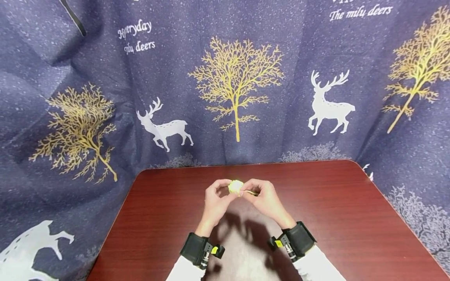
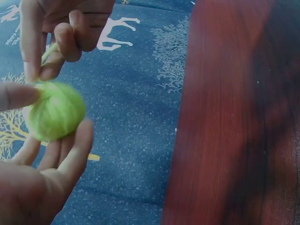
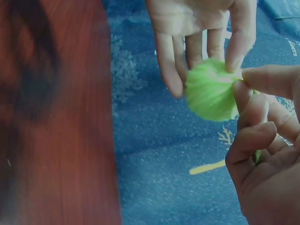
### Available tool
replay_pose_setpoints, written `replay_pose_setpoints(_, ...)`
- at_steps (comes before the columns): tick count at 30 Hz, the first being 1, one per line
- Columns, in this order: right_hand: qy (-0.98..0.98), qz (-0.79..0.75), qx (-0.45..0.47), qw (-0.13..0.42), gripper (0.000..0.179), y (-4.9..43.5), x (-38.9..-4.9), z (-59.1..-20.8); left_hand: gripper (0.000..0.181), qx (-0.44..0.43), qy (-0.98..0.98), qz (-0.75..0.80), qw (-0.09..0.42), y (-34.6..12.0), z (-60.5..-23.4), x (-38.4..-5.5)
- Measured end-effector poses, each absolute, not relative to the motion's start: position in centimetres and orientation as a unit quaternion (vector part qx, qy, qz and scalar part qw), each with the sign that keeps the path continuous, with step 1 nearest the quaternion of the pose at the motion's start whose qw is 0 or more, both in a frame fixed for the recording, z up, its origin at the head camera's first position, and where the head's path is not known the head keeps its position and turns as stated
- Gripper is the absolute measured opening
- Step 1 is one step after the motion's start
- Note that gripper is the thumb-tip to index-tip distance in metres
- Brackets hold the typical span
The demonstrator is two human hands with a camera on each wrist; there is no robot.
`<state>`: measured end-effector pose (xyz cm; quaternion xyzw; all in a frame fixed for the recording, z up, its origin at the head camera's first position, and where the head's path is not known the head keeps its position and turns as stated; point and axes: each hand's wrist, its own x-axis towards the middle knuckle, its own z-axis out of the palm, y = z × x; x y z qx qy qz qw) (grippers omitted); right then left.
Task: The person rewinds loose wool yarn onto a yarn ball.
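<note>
A small ball of bright yellow-green yarn [image 2: 58, 112] is held up above the table between both hands. My left hand [image 1: 216, 201] grips the ball, thumb on one side and fingers curved round the other, as the left wrist view shows. At the ball's edge my right hand [image 1: 264, 198] pinches the yarn between thumb and forefinger. A strand of yarn [image 2: 48, 52] runs back into the curled fingers of the right hand. In the right wrist view the wound strands of the ball [image 3: 211, 93] are plainly visible.
The reddish-brown wooden table [image 1: 161, 218] has rounded far corners, with a pale glare patch and hand shadows near its front. A dark blue curtain [image 1: 246, 152] printed with deer and trees hangs behind and at both sides. Each wrist wears a black strap mount [image 1: 299, 238].
</note>
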<state>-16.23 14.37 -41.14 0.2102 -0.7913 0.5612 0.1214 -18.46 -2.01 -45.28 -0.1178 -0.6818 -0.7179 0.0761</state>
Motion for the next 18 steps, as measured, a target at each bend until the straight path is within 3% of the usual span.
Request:
replay_pose_setpoints(7,-0.802,0.559,0.181,0.112,0.011,14.8,-16.6,-41.4,0.038,-0.158,-0.702,-0.694,0.027,-2.5,-43.4,-17.5)
replay_pose_setpoints(14,-0.802,0.559,0.180,0.109,0.010,15.7,-18.2,-43.1,0.037,-0.270,-0.728,-0.629,0.038,-3.1,-43.7,-17.5)
replay_pose_setpoints(18,-0.790,0.582,0.174,0.085,0.011,16.1,-18.4,-43.2,0.039,-0.284,-0.706,-0.648,-0.020,-3.4,-44.8,-18.1)
